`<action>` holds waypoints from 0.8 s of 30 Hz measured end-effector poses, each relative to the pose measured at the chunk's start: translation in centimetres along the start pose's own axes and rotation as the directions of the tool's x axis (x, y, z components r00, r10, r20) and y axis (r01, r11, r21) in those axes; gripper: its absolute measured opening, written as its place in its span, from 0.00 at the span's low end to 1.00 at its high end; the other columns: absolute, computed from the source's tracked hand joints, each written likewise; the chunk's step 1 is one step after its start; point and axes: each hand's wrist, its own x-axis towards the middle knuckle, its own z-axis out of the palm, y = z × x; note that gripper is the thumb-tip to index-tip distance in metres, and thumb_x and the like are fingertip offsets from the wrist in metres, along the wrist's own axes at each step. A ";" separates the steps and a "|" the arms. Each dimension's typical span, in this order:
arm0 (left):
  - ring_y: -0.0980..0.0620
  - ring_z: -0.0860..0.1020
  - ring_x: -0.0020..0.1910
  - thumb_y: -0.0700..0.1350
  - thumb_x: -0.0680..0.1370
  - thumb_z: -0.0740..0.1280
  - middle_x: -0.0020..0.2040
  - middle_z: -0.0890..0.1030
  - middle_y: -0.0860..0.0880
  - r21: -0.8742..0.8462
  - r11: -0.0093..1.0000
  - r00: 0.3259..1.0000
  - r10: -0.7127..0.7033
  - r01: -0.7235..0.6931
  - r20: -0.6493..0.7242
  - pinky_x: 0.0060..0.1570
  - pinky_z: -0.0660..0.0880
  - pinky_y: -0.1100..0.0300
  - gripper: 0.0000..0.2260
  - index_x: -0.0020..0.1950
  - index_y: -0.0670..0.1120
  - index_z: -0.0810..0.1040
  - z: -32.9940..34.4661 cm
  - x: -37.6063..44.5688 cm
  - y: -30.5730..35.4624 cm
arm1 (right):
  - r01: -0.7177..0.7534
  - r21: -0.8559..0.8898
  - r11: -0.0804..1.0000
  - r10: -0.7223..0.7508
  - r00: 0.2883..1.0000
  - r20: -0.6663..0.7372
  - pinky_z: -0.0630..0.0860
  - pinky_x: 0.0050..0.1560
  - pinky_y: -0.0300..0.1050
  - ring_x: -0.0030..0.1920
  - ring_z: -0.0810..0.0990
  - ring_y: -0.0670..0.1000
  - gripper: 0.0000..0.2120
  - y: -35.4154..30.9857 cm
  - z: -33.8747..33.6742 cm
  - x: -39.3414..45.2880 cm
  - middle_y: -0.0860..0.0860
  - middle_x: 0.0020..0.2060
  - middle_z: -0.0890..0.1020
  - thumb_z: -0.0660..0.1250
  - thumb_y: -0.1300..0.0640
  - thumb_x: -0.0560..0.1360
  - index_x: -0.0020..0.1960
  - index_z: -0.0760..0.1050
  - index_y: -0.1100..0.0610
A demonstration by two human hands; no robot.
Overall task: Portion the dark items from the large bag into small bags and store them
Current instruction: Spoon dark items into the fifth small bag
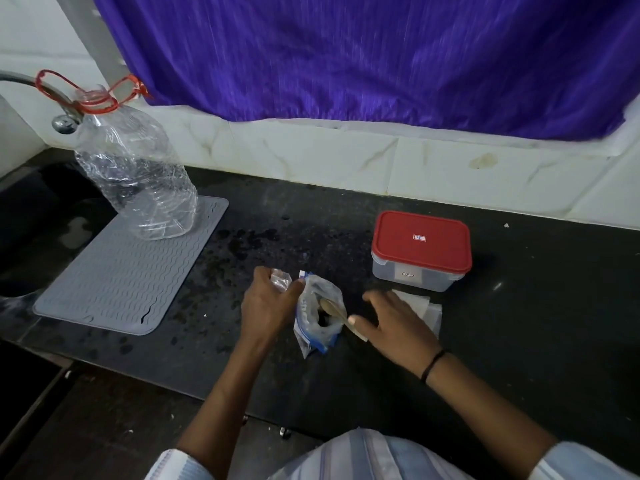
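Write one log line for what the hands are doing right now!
left hand: holds small clear bag | right hand: open, over wooden spoon in large bag | red-lidded box: closed, on counter

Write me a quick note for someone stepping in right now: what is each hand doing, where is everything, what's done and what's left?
Left hand pinches a small clear bag beside the large bag.
Right hand is open, over the wooden spoon that sticks out of the large bag.
Spare small bags lie by the red-lidded container, lid on.
Done: no filled small bag in sight.
Left: scoop, fill, store.
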 end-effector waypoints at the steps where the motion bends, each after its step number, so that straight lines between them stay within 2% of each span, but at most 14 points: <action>1: 0.47 0.80 0.48 0.58 0.75 0.72 0.51 0.80 0.47 0.029 0.998 0.998 -0.048 0.047 0.037 0.47 0.76 0.52 0.20 0.57 0.46 0.71 0.1 0.2 -0.2 | -0.033 -0.008 0.999 0.033 0.998 0.052 0.76 0.57 0.49 0.60 0.75 0.52 0.25 0.1 0.6 0.0 0.51 0.62 0.73 0.61 0.37 0.77 0.67 0.65 0.50; 5: 0.49 0.78 0.49 0.60 0.73 0.73 0.52 0.78 0.48 0.103 0.985 0.972 -0.157 0.140 0.178 0.46 0.75 0.53 0.23 0.57 0.48 0.69 1.1 -0.3 -1.1 | -0.052 0.020 0.998 0.050 0.993 0.102 0.79 0.52 0.51 0.50 0.79 0.50 0.18 0.0 2.7 0.2 0.50 0.52 0.78 0.63 0.42 0.78 0.62 0.64 0.49; 10: 0.47 0.79 0.49 0.59 0.69 0.75 0.51 0.78 0.48 0.191 0.971 0.967 -0.180 0.144 0.182 0.45 0.74 0.54 0.26 0.57 0.46 0.69 2.5 -1.1 -1.5 | 0.071 -0.010 0.997 -0.071 0.997 -0.018 0.80 0.44 0.51 0.41 0.80 0.48 0.04 0.2 4.5 0.1 0.48 0.42 0.79 0.60 0.51 0.80 0.55 0.68 0.47; 14: 0.48 0.79 0.47 0.52 0.70 0.76 0.48 0.78 0.48 0.160 0.975 0.975 -0.176 0.154 0.134 0.49 0.79 0.50 0.22 0.56 0.46 0.70 3.5 -1.5 -1.5 | 0.154 -0.038 0.987 -0.158 0.977 -0.144 0.80 0.43 0.47 0.43 0.81 0.48 0.11 -0.2 4.8 -0.3 0.48 0.44 0.81 0.58 0.53 0.80 0.61 0.73 0.47; 17: 0.55 0.77 0.41 0.48 0.72 0.75 0.44 0.78 0.50 0.124 0.983 0.986 -0.146 0.135 0.085 0.37 0.73 0.59 0.17 0.52 0.46 0.70 4.0 -1.8 -1.3 | 0.145 -0.063 0.987 -0.153 0.975 -0.159 0.80 0.42 0.48 0.40 0.81 0.49 0.11 -0.6 5.0 -0.4 0.49 0.41 0.82 0.57 0.53 0.81 0.57 0.76 0.50; 19: 0.59 0.73 0.39 0.46 0.72 0.74 0.43 0.76 0.52 0.081 0.986 0.985 -0.151 0.145 0.081 0.33 0.68 0.63 0.15 0.51 0.47 0.71 4.2 -1.9 -1.3 | 0.138 -0.063 0.988 -0.146 0.977 -0.153 0.80 0.43 0.49 0.41 0.81 0.50 0.11 -0.9 5.1 -0.5 0.50 0.41 0.82 0.57 0.53 0.80 0.56 0.77 0.51; 22: 0.56 0.76 0.41 0.41 0.71 0.73 0.44 0.78 0.50 -0.038 0.985 0.980 -0.163 0.168 0.110 0.34 0.71 0.61 0.13 0.51 0.46 0.73 4.3 -1.7 -1.5 | 0.119 -0.009 0.993 -0.119 0.985 -0.122 0.79 0.44 0.45 0.41 0.80 0.48 0.10 -1.1 5.3 -0.5 0.50 0.41 0.82 0.57 0.53 0.81 0.55 0.77 0.51; 24: 0.52 0.78 0.41 0.39 0.71 0.71 0.45 0.80 0.46 -0.131 0.977 0.981 -0.155 0.170 0.119 0.34 0.74 0.58 0.11 0.49 0.46 0.73 4.4 -1.5 -1.7 | 0.093 0.062 0.994 -0.085 0.988 -0.125 0.80 0.46 0.46 0.42 0.81 0.48 0.11 -1.1 5.5 -0.3 0.50 0.42 0.83 0.58 0.53 0.81 0.55 0.78 0.52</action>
